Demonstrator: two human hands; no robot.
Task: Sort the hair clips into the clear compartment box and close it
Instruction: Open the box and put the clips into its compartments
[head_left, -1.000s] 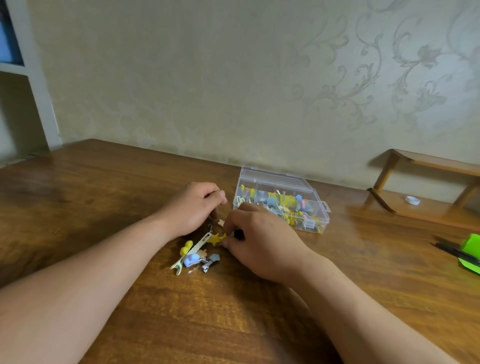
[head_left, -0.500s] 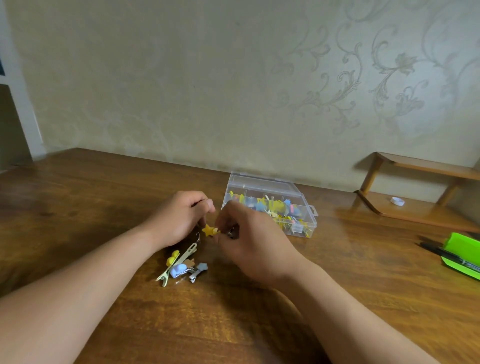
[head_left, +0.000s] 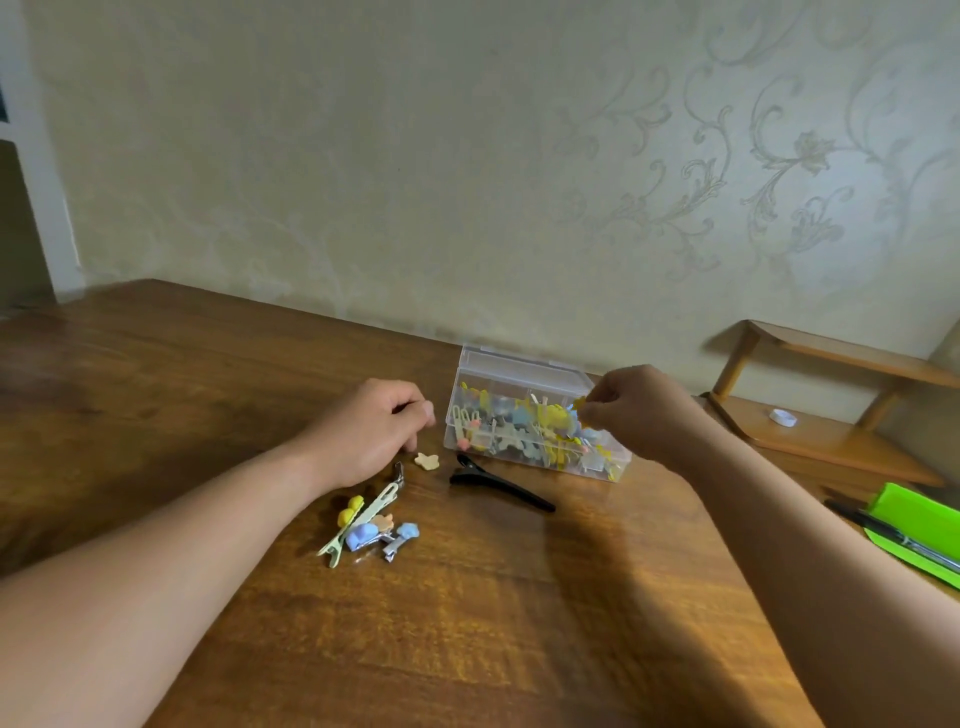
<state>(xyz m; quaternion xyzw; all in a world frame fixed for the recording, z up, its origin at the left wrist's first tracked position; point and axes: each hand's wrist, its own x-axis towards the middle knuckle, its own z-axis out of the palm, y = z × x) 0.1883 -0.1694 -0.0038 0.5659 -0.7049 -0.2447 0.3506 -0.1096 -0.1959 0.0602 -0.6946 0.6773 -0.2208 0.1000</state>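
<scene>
One black clip (head_left: 500, 481) beside box (head_left: 519, 365); green case (head_left: 915, 515) right.

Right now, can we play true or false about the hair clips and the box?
1. The clear compartment box has its lid open. True.
2. The black hair clip is inside the box. False: it lies on the table, in front of the box.
3. The right hand pinches a small yellow clip over the box. True.
4. Every clip is put away. False: a pile of clips lies on the table.
5. The left hand holds the box. False: it is beside the box, not touching it.
</scene>
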